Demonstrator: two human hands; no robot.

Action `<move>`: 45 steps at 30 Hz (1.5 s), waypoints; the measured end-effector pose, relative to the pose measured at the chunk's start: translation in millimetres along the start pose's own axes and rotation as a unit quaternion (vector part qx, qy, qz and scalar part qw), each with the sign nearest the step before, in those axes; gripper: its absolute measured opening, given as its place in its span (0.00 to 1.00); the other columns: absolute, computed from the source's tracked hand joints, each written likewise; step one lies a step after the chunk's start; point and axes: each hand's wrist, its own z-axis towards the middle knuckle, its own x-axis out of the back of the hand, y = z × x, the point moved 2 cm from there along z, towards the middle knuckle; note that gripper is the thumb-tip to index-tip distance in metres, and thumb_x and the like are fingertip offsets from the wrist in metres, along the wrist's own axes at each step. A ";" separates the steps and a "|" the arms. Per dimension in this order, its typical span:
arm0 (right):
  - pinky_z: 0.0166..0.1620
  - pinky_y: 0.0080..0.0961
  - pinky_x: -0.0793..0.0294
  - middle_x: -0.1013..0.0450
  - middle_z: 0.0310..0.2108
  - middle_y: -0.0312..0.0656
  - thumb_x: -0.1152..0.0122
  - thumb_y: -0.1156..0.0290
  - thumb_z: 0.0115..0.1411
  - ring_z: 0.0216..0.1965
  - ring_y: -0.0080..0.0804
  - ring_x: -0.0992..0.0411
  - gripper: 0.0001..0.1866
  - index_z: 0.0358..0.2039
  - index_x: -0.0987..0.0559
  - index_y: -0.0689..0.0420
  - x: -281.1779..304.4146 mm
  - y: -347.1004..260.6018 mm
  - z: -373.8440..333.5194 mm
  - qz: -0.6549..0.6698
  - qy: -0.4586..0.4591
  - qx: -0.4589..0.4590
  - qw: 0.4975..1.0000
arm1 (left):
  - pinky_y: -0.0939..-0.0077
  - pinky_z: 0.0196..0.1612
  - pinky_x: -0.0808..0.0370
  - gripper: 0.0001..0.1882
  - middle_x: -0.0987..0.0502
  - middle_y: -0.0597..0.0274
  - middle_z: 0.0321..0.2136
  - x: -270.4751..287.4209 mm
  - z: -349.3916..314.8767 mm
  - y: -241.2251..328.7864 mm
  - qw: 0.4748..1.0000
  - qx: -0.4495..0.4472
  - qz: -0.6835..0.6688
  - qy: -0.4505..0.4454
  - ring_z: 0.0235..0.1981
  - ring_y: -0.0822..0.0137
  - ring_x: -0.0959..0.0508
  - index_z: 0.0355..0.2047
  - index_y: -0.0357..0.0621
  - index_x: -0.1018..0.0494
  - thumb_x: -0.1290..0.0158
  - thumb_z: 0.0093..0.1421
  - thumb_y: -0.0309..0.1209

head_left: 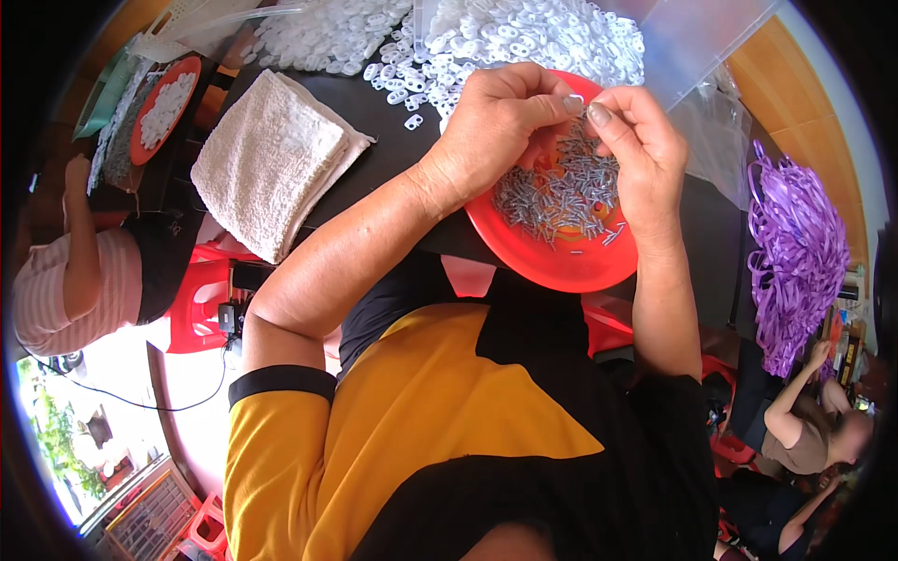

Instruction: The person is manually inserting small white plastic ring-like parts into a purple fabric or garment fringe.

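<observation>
Dark table (382, 150); tan wall (803, 107). Left hand (500, 126) and right hand (645, 154), fingertips (600, 115) bunched, partly hide bowl (572, 273); grip on anything: cannot tell.

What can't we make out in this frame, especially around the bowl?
All in the head view:
Whether the left hand and right hand pinch anything: too small, partly covered by the fingers.
Bowl: parts of the rim, hidden behind both hands.
Pins: exact count, too small and overlapping.
White pieces: far side of the pile, cut off by the top edge.
</observation>
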 end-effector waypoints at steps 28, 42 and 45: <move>0.31 0.18 0.31 0.26 0.24 0.33 0.40 0.75 0.62 0.26 0.15 0.31 0.04 0.34 0.22 0.63 -9.3 -4.9 -2.9 0.045 -0.019 -0.106 0.993 | 0.83 0.17 0.39 0.08 0.27 0.64 0.17 5.0 -1.8 -2.7 0.998 0.001 0.063 0.024 0.14 0.78 0.33 0.32 0.34 0.26 0.45 0.62 0.28; 0.34 0.25 0.29 0.23 0.26 0.42 0.38 0.68 0.57 0.28 0.27 0.26 0.09 0.38 0.20 0.54 -25.4 71.9 160.5 -0.440 -0.075 0.166 0.879 | 0.84 0.20 0.33 0.07 0.22 0.63 0.20 3.5 -2.0 -4.0 1.000 0.008 0.020 0.014 0.18 0.78 0.25 0.32 0.35 0.26 0.45 0.62 0.28; 0.33 0.25 0.29 0.23 0.26 0.41 0.37 0.68 0.57 0.27 0.27 0.26 0.08 0.36 0.20 0.55 -20.9 76.6 166.9 -0.388 -0.068 0.140 0.908 | 0.83 0.20 0.33 0.07 0.22 0.62 0.20 3.3 -1.0 -5.6 1.000 0.008 0.015 0.011 0.18 0.77 0.25 0.32 0.35 0.26 0.45 0.61 0.28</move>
